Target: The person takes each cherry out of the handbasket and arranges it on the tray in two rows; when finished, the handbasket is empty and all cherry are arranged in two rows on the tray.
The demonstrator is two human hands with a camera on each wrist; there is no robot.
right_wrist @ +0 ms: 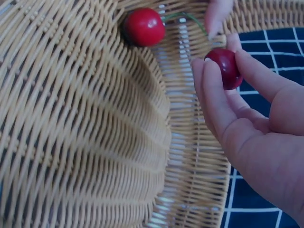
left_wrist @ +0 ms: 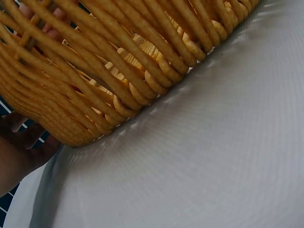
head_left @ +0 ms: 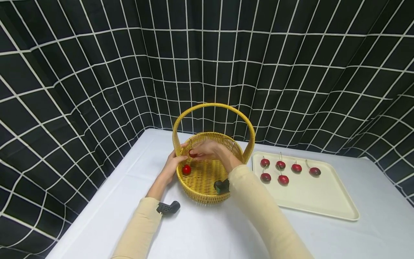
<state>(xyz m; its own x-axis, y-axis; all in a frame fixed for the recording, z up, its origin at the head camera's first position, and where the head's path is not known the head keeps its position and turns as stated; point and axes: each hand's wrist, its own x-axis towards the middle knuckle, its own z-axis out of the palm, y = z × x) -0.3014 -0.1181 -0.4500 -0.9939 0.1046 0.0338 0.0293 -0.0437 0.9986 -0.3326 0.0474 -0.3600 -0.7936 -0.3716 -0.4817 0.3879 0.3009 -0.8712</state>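
A yellow woven basket (head_left: pixel 201 198) with a tall arched handle (head_left: pixel 215 104) stands on the white table. My left hand (head_left: pixel 169 168) grips its left rim, thumb over the edge and fingers against the outer wall. Inside the basket, my right hand (head_left: pixel 209 148) pinches a dark red cherry (right_wrist: pixel 227 69) between thumb and fingers, near the left wall. A brighter red cherry (right_wrist: pixel 144 27) with a green stem lies in the basket, close to the left thumb. In the left wrist view, the weave (left_wrist: pixel 142 57) hides most of the basket's inside.
To the right of the basket lies a cream tray (head_left: pixel 317 196) with several stemmed cherries (head_left: pixel 283 180) toward its back left. Black cloth with a white grid (head_left: pixel 226 68) hangs behind and at both sides. The white tabletop (head_left: pixel 194 233) extends in front of the basket.
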